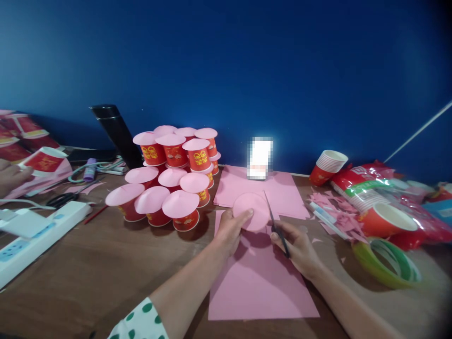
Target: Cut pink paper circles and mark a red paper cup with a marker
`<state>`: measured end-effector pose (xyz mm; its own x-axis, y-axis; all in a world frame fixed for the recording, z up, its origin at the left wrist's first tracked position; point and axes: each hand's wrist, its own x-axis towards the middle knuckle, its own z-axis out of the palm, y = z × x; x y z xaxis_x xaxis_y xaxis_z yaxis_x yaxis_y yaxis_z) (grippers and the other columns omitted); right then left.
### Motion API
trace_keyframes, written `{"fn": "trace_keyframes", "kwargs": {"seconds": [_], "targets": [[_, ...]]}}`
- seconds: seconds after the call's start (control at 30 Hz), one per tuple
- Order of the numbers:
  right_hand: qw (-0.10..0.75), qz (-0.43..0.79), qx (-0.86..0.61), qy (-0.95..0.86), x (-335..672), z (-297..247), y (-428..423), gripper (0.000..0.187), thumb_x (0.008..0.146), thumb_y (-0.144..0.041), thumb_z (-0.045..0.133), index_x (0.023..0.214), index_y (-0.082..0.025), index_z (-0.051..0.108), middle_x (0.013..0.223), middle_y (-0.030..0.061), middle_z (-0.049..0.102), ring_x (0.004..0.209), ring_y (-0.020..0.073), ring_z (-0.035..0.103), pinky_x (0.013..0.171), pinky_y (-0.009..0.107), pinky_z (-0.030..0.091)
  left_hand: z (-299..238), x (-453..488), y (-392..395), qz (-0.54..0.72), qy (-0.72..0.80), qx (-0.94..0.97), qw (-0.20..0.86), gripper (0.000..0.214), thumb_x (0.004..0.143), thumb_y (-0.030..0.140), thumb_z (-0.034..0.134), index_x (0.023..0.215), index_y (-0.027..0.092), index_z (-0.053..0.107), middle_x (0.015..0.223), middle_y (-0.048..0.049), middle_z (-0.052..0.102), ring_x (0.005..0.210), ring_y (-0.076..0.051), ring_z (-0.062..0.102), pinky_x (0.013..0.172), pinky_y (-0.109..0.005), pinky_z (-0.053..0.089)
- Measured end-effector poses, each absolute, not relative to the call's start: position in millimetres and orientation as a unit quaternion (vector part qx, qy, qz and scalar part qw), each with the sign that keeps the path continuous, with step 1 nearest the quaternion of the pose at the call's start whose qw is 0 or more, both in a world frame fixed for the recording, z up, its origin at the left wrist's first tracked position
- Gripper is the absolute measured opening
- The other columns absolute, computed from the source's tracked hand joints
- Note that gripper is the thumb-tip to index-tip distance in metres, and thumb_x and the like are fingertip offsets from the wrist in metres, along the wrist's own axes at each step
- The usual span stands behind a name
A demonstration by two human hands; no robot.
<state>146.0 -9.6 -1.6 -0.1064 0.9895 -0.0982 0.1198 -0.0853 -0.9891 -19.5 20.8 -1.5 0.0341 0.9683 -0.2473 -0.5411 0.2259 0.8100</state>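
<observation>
My left hand (231, 229) pinches a round pink paper disc (251, 211), thumb on its face, and holds it up above a pink paper sheet (259, 282) on the table. Closed around a pair of black scissors (274, 223) is my right hand (297, 244). The scissor blades point up and away, their tip just beside the disc's right edge.
A pile of upturned red paper cups with pink paper tops (173, 176) stands at left centre. More pink sheets (259, 188) lie behind. Stacked cups (326, 167), pink scraps (334, 212), a cup bag (374, 190) and green tape rolls (388, 263) lie right. A power strip (35, 235) lies left; another person's hand (10, 175) is at the far left.
</observation>
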Motion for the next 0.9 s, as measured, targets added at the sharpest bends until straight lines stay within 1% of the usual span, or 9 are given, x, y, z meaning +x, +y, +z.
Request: {"fn": "trace_keyframes", "kwargs": {"seconds": [0.23, 0.43, 0.6, 0.73, 0.9], "targets": [[0.415, 0.493, -0.544, -0.538, 144.0, 3.9, -9.4, 0.058, 0.062, -0.058, 0.074, 0.101, -0.016, 0.070, 0.060, -0.0032, 0.052, 0.046, 0.0080, 0.042, 0.041, 0.022, 0.042, -0.7, -18.2, 21.3, 0.571, 0.406, 0.253, 0.667, 0.036, 0.061, 0.030, 0.081, 0.087, 0.009, 0.070, 0.078, -0.0114, 0.073, 0.070, -0.021, 0.069, 0.068, -0.030, 0.055], [0.412, 0.499, -0.545, -0.533, 143.5, 5.4, -9.8, 0.057, 0.062, -0.056, 0.074, 0.102, -0.016, 0.069, 0.057, -0.0044, 0.050, 0.044, 0.0073, 0.039, 0.040, 0.022, 0.039, 0.6, -18.0, 21.6, 0.573, 0.417, 0.240, 0.664, 0.037, 0.057, 0.031, 0.083, 0.085, 0.010, 0.070, 0.076, -0.0107, 0.073, 0.071, -0.022, 0.069, 0.066, -0.031, 0.055], [0.413, 0.499, -0.544, -0.533, 144.6, 3.1, -9.9, 0.056, 0.062, -0.054, 0.075, 0.100, -0.015, 0.069, 0.058, -0.0040, 0.051, 0.045, 0.0072, 0.041, 0.041, 0.022, 0.039, 0.3, -18.3, 21.4, 0.576, 0.415, 0.244, 0.660, 0.034, 0.059, 0.030, 0.082, 0.084, 0.010, 0.069, 0.076, -0.0099, 0.073, 0.068, -0.020, 0.068, 0.065, -0.029, 0.055], [0.411, 0.498, -0.546, -0.533, 144.6, 3.9, -10.1, 0.055, 0.063, -0.054, 0.074, 0.102, -0.014, 0.068, 0.056, -0.0048, 0.049, 0.044, 0.0072, 0.040, 0.041, 0.021, 0.039, 0.6, -18.5, 20.8, 0.576, 0.414, 0.245, 0.660, 0.033, 0.059, 0.030, 0.081, 0.083, 0.010, 0.069, 0.075, -0.0100, 0.072, 0.067, -0.020, 0.068, 0.066, -0.029, 0.055], [0.408, 0.498, -0.550, -0.532, 143.7, 6.1, -10.2, 0.059, 0.061, -0.055, 0.075, 0.102, -0.013, 0.069, 0.054, -0.0053, 0.047, 0.043, 0.0075, 0.040, 0.040, 0.022, 0.038, 0.8, -18.5, 21.3, 0.582, 0.421, 0.236, 0.655, 0.029, 0.061, 0.028, 0.081, 0.082, 0.012, 0.069, 0.075, -0.0072, 0.072, 0.066, -0.018, 0.067, 0.066, -0.029, 0.055]]}}
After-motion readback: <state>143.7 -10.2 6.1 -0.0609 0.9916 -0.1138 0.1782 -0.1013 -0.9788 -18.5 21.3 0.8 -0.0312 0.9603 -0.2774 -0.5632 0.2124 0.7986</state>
